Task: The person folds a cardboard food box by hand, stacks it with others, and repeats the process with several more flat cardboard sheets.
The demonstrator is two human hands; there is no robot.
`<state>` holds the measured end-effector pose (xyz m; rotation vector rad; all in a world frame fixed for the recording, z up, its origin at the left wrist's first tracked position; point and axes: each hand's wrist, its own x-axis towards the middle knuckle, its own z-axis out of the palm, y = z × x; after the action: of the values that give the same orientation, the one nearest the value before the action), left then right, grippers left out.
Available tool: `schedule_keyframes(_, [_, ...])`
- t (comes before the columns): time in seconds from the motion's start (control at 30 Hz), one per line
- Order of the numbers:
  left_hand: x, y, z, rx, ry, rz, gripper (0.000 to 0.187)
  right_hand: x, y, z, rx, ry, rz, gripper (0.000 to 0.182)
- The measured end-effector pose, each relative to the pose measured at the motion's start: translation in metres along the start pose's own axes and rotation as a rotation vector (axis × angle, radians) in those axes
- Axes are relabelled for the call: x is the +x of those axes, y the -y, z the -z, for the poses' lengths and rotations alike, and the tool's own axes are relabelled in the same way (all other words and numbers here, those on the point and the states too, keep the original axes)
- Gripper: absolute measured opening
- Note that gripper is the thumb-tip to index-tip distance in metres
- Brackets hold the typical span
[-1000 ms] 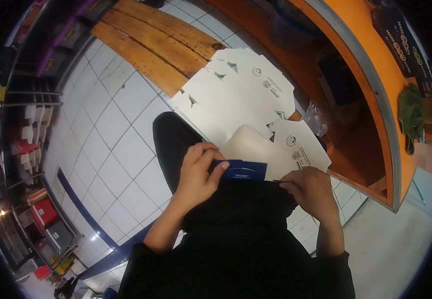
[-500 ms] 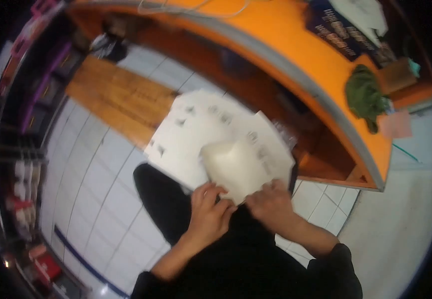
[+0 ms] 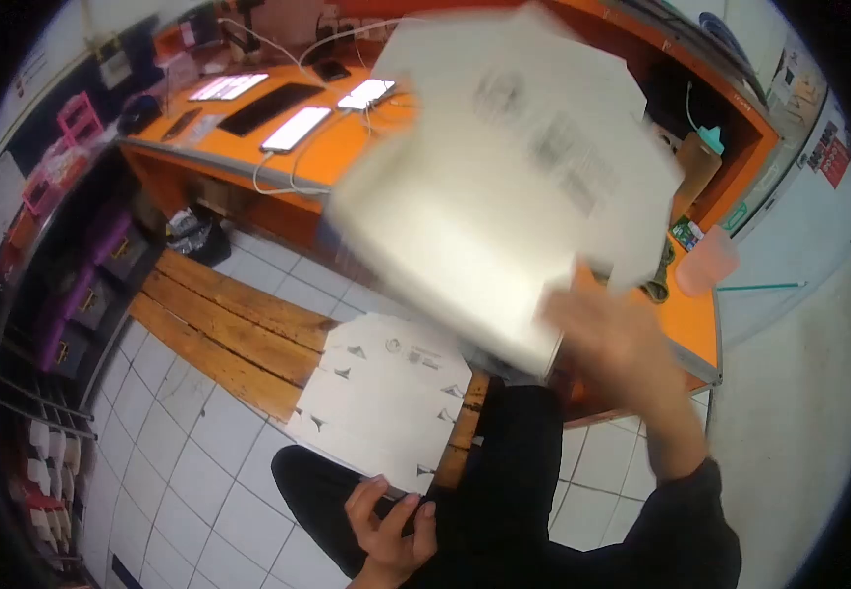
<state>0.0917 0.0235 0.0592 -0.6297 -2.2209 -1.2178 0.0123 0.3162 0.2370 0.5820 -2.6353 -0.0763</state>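
In my right hand (image 3: 617, 358), smeared by motion, is a partly folded white cardboard box (image 3: 465, 236) with grey printing on its flaps. It is lifted up and to the right, overlapping the orange counter in this view. Below it, a flat white cardboard box blank (image 3: 386, 398) with dark cut-outs along its sides lies on the wooden bench. My left hand (image 3: 393, 530) is at the blank's near edge, fingers apart and lightly bent, fingertips right at the cardboard; its thumb does not show.
Phones (image 3: 296, 129) and a dark tablet-like slab (image 3: 270, 108) lie with white cables on the orange counter (image 3: 347, 157). The wooden bench (image 3: 229, 324) runs left over white floor tiles. A pink cup (image 3: 708, 261) stands at the counter's right end. Shelving (image 3: 91, 285) lines the left side.
The partly folded box has gone from my lap up and right in my right hand, uncovering the flat blank. My left hand has let go of it and moved down. The view has shifted.
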Motion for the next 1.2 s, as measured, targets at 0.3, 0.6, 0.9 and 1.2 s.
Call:
schedule_keyframes(0.3, [-0.011,-0.017,-0.012,-0.134,0.093,0.171,0.022,0.101,-0.293,-0.018,-0.177,-0.071,-0.451,0.032])
schedule_keyframes(0.6, [-0.021,-0.001,-0.009,-0.175,0.043,0.27,0.023,0.077,-0.259,-0.028,0.419,0.123,-0.606,0.038])
schedule_keyframes(0.9, [-0.013,0.022,-0.004,-0.165,-0.005,0.318,0.017,0.075,-0.197,-0.043,-0.464,-0.214,-0.279,0.049])
schedule_keyframes(1.2, [-0.053,0.072,-0.005,-0.437,-0.396,1.025,0.012,-0.077,0.232,-0.294,0.614,0.617,-0.192,0.07])
